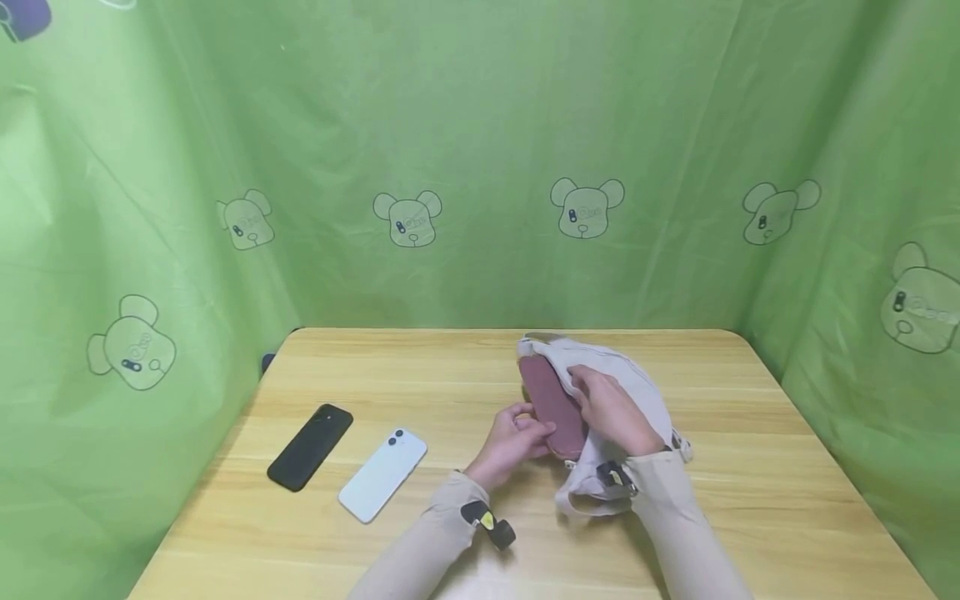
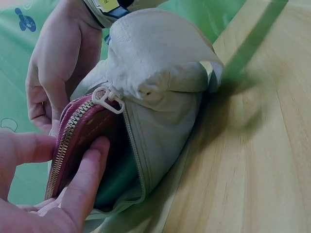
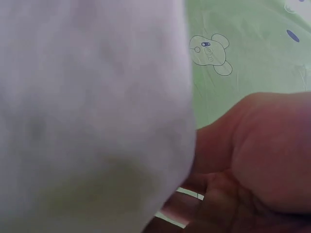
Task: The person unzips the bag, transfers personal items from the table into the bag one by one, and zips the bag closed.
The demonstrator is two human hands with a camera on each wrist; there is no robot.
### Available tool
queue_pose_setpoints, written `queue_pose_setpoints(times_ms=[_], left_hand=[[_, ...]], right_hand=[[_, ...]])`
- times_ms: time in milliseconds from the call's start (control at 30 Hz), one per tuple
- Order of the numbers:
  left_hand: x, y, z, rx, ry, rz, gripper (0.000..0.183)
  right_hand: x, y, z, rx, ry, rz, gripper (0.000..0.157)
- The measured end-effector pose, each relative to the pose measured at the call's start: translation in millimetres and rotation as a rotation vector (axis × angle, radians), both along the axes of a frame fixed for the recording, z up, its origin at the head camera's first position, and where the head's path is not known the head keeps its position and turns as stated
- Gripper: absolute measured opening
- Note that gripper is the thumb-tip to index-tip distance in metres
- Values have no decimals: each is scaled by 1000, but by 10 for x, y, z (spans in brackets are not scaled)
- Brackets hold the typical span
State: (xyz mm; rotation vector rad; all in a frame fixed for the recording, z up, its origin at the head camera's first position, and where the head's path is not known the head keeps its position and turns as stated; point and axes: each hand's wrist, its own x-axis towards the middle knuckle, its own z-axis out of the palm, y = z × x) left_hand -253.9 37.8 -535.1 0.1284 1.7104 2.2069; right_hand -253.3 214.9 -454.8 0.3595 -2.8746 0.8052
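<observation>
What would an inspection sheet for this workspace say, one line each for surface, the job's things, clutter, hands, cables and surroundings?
Surface: wood-grain tabletop, light coloured.
Job's things: off-white zippered bag, unzipped; maroon zippered pouch partly inside its opening.
Clutter: black smartphone and pale blue smartphone, lying apart from each other to the left of the bag; the pale blue one is camera side up.
Hands: left hand pinches the pouch between thumb and fingers; right hand holds the bag beside its opening.
Cables: nothing seen.
Surroundings: green curtain printed with bear heads, behind the table and on both sides.
</observation>
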Motion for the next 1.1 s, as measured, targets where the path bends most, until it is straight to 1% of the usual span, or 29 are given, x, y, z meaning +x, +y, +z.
queue_pose_setpoints(times_ms=[100,333,433,533,633,700,800,900,967,1100], left_hand=[[-1,1,-5,8,-2,-1,55],[-14,-14,-17,5,-4,-11,56],[-21,-25,-16,-4,6,-25,56],[-30,-30,-4,-5,4,-25,57],[-33,-15,10,11,7,-19,58],[-32,-4,22,24,1,-12,60],[-25,5,37,33,2,3,61],[-21,0,40,39,-1,10,62],[-22,-4,29,55,-8,4,62],[-25,-4,-15,114,-22,-9,61]], right_hand=[[12,-5,9,-4,-11,-1,39],[24,-10,18,-14,22,44,38],[26,3,22,-24,21,60,38],[22,34,32,-38,14,76,38],[17,77,55,-61,8,55,34],[18,105,79,-65,8,20,27],[24,126,112,-40,-25,-57,15],[33,120,127,-19,-70,-97,13],[35,110,119,-7,-77,-95,12],[38,77,99,-1,-44,-44,6]])
